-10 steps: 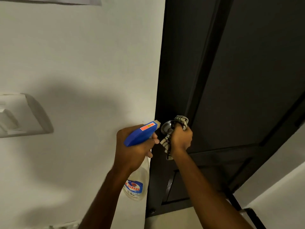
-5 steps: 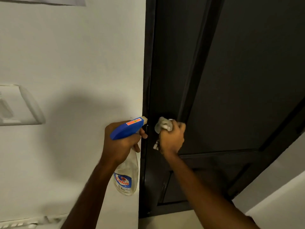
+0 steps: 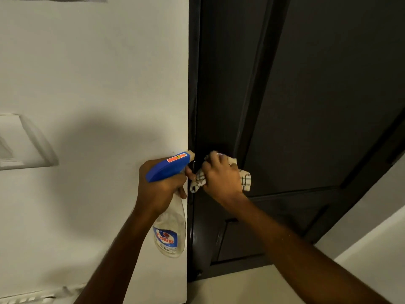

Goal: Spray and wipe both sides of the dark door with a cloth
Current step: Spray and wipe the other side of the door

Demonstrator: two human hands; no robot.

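1. Head view: we face a dark door (image 3: 306, 106) that fills the right of the scene, with a white wall (image 3: 98, 84) to its left.
2. The left hand (image 3: 162, 187) grips the neck of a spray bottle (image 3: 169, 233), fingers curled round it under the blue trigger head (image 3: 168, 168).
3. We see the nozzle pointing right, just beside the door's left edge.
4. The bottle's clear body hangs below the hand in front of the wall's edge and carries a blue and red label (image 3: 166, 236) low down.
5. The right hand (image 3: 221, 176) is bunched round a cloth (image 3: 246, 181), white with dark checks, and holds it against the left side of the door at about nozzle height.
6. Folds of the cloth stick out on both sides of the hand, one to the left under the fingers and one to the right past the knuckles.
7. The two hands are close together; we cannot tell whether the left fingertips touch the cloth.
8. A white switch plate (image 3: 24, 143) sits on the wall at the far left, well apart from both hands.
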